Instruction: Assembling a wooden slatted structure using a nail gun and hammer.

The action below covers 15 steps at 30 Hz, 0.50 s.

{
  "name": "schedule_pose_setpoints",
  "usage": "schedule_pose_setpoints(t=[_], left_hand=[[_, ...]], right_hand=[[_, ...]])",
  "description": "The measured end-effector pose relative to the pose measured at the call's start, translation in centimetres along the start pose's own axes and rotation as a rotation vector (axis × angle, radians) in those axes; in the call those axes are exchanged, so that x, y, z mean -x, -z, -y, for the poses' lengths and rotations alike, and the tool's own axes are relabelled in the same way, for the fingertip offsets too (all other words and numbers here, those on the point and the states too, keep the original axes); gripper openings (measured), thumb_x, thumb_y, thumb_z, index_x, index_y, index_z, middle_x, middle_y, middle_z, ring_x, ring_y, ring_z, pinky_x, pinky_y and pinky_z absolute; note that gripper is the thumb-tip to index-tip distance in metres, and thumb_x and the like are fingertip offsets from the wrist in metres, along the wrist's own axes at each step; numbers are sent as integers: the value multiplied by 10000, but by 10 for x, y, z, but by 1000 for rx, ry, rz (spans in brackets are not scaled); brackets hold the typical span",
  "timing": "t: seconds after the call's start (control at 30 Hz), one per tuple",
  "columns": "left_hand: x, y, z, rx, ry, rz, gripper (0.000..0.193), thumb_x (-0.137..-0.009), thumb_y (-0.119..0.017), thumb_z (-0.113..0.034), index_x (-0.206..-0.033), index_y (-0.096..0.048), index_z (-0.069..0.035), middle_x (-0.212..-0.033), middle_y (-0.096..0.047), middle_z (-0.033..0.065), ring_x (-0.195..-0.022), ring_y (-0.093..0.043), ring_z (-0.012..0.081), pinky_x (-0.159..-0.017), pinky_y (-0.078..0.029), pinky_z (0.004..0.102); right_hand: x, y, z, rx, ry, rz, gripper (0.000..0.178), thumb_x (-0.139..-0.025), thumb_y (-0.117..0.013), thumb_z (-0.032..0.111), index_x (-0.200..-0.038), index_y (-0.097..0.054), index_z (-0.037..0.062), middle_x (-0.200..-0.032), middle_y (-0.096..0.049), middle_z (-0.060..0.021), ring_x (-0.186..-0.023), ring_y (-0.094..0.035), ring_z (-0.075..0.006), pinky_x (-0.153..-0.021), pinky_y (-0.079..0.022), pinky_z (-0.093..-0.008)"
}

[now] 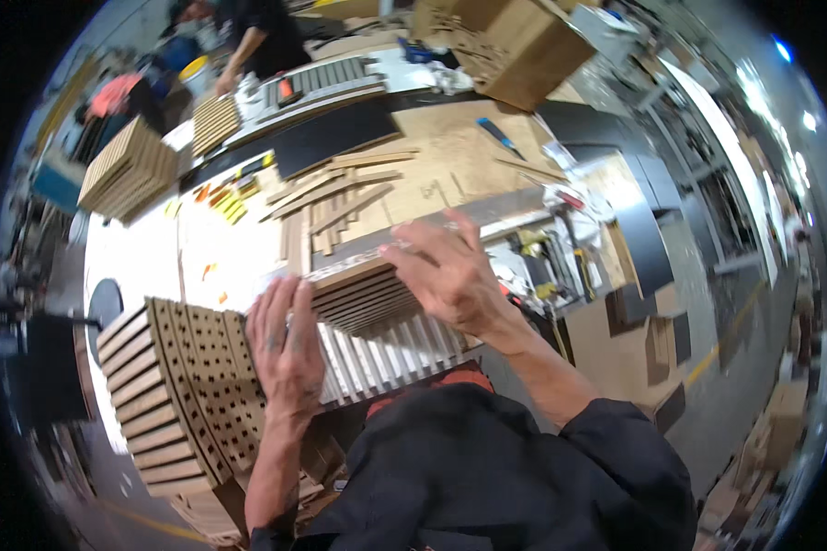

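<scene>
A slatted wooden panel (366,299) with dark grooves stands tilted on its edge in front of me. My left hand (288,354) is at its left end, the fingers close together and laid against it. Over the top edge, toward the right end, reach the bent fingers of my right hand (452,283); what its thumb does is hard to make out. Beneath the panel lies a rack of pale slats (386,361) with gaps between them. Close to my left forearm rises a tall stack of slatted wooden panels (213,372), with small dark cross-shaped openings on one side.
Loose wood strips (335,197) lie beyond the panel, near a black board (334,138). Yellow clamps (230,204) are at left; a blue-handled tool (498,136) lies farther right. Tools fill a tray (547,266). A cardboard box (524,55) and a co-worker (265,39) are at the far side.
</scene>
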<state>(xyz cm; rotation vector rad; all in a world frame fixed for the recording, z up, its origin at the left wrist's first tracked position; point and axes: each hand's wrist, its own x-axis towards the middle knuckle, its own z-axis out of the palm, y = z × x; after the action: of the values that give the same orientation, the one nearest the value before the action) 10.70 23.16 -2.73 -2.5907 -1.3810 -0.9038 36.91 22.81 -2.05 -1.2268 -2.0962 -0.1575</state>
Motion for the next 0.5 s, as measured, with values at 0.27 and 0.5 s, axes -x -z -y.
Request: schedule_pose_setpoints(t=[0.27, 0.5], left_hand=[[-29, -5, -32, -37, -130, 68, 540, -818, -679, 15, -1325, -644, -167, -1237, -561, 84, -1139, -545, 293, -1021, -391, 453], [-72, -36, -87, 83, -325, 327, 790, -743, -621, 41, -1481, -486, -205, -1253, -524, 141, -1155, -530, 322, -1025, -393, 472]], right_hand=[[232, -25, -151, 267, -947, -108, 421, -888, -665, 194, -1269, -595, 28, -1285, -597, -198, -1188, -558, -388, -1000, -439, -485], [250, -68, -160, -54, -811, 269, 413, -898, -638, 220, -1250, -576, 12, -1129, -606, -189, -1062, -584, -391, -912, -482, -491]])
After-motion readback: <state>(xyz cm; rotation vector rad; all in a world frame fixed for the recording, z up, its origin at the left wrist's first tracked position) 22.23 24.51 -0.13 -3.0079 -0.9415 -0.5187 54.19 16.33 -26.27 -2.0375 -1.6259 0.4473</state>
